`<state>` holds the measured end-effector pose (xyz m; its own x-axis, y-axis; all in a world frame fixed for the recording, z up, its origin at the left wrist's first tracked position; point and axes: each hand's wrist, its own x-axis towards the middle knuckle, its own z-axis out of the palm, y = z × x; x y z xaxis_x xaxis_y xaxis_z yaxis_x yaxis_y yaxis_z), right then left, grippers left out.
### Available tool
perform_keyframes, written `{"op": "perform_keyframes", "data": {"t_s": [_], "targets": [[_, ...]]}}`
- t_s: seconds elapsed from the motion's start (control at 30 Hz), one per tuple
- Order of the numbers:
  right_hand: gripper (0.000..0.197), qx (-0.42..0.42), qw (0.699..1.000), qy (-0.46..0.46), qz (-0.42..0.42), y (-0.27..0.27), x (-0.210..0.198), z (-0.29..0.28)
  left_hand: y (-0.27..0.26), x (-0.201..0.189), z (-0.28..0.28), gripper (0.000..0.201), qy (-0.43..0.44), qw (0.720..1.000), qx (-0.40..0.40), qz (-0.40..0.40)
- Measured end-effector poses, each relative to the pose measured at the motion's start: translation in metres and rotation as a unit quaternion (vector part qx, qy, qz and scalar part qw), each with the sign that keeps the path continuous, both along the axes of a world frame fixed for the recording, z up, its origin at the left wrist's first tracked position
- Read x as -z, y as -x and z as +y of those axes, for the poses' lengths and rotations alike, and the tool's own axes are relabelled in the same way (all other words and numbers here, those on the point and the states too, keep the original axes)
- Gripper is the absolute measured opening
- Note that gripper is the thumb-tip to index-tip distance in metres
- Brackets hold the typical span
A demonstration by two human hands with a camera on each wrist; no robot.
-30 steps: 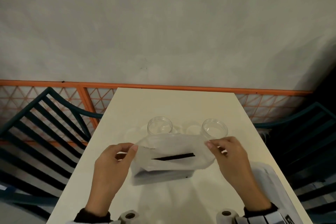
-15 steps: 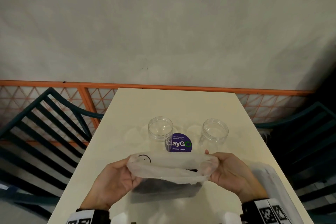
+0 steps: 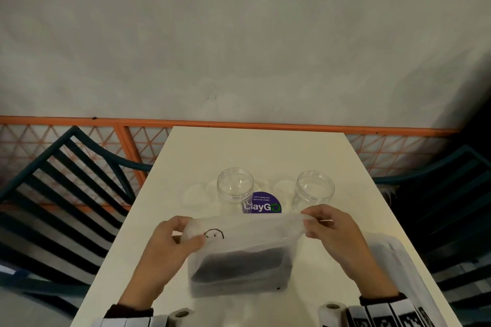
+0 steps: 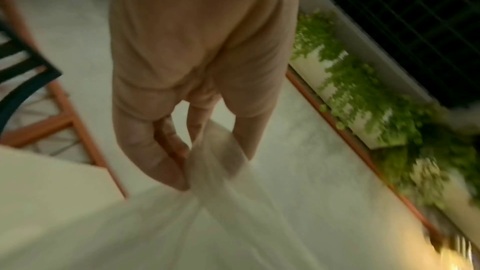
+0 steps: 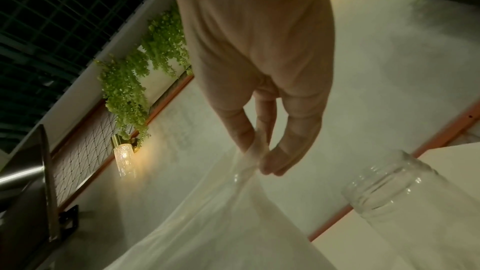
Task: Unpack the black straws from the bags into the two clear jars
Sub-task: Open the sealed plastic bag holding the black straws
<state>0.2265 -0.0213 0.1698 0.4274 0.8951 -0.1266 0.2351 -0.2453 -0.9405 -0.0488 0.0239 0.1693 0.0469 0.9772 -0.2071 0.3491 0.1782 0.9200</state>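
A translucent plastic bag (image 3: 247, 236) hangs between my hands above the near part of the table, with a dark bundle of black straws (image 3: 239, 263) lying in its bottom. My left hand (image 3: 170, 244) pinches the bag's upper left corner (image 4: 207, 163). My right hand (image 3: 326, 228) pinches the upper right corner (image 5: 254, 151). Two clear jars stand upright and open behind the bag: the left jar (image 3: 235, 186) and the right jar (image 3: 314, 188), which also shows in the right wrist view (image 5: 394, 188). Both jars look empty.
A purple round sticker (image 3: 261, 206) lies on the white table (image 3: 255, 148) between the jars. Another plastic bag (image 3: 393, 268) lies at the near right edge. Dark slatted chairs (image 3: 61, 188) flank the table, and an orange railing (image 3: 239, 123) runs behind it.
The bag has come nearer to me and now hangs upright, its straws sunk to the bottom. Both hands have shifted to its top corners. The purple sticker is uncovered.
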Motion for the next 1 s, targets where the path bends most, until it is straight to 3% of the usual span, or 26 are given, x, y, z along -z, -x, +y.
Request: {"op": "perform_keyframes", "data": {"t_s": [0.07, 0.17, 0.27, 0.4, 0.53, 0.63, 0.7, 0.8, 0.9, 1.0], "targets": [[0.013, 0.010, 1.000, -0.003, 0.015, -0.002, -0.001, 0.000, 0.003, 0.003, -0.001, 0.027, -0.033, 0.997, -0.008, 0.070], [0.015, -0.025, 0.992, 0.008, 0.124, 0.001, -0.003, -0.001, 0.003, 0.004, -0.002, 0.018, -0.056, 0.995, -0.039, 0.077], [0.017, -0.080, 0.969, 0.030, 0.232, 0.009, -0.005, -0.001, -0.005, 0.005, -0.002, 0.006, -0.044, 0.999, 0.001, 0.016], [0.024, -0.119, 0.925, 0.090, 0.351, 0.023, 0.004, 0.002, -0.017, 0.014, -0.004, 0.017, 0.072, 0.990, 0.035, -0.120], [0.036, -0.125, 0.873, 0.116, 0.457, 0.024, 0.008, 0.002, -0.015, 0.017, -0.001, 0.018, 0.193, 0.952, 0.043, -0.233], [0.037, -0.067, 0.824, 0.112, 0.552, 0.011, 0.013, 0.002, -0.007, 0.020, 0.001, 0.025, 0.285, 0.891, 0.023, -0.354], [0.038, -0.051, 0.810, 0.122, 0.571, 0.003, 0.018, 0.004, -0.006, 0.018, 0.001, 0.025, 0.302, 0.863, 0.018, -0.404], [0.024, -0.056, 0.800, 0.116, 0.587, -0.002, 0.013, -0.001, -0.011, 0.015, -0.001, 0.022, 0.293, 0.846, 0.018, -0.445], [0.039, -0.099, 0.837, 0.062, 0.534, -0.003, 0.005, -0.008, -0.012, 0.012, -0.004, 0.024, 0.261, 0.854, 0.042, -0.448], [0.028, -0.076, 0.932, 0.059, 0.349, -0.001, 0.009, -0.010, -0.013, 0.010, -0.008, 0.022, 0.177, 0.913, 0.043, -0.366]]}}
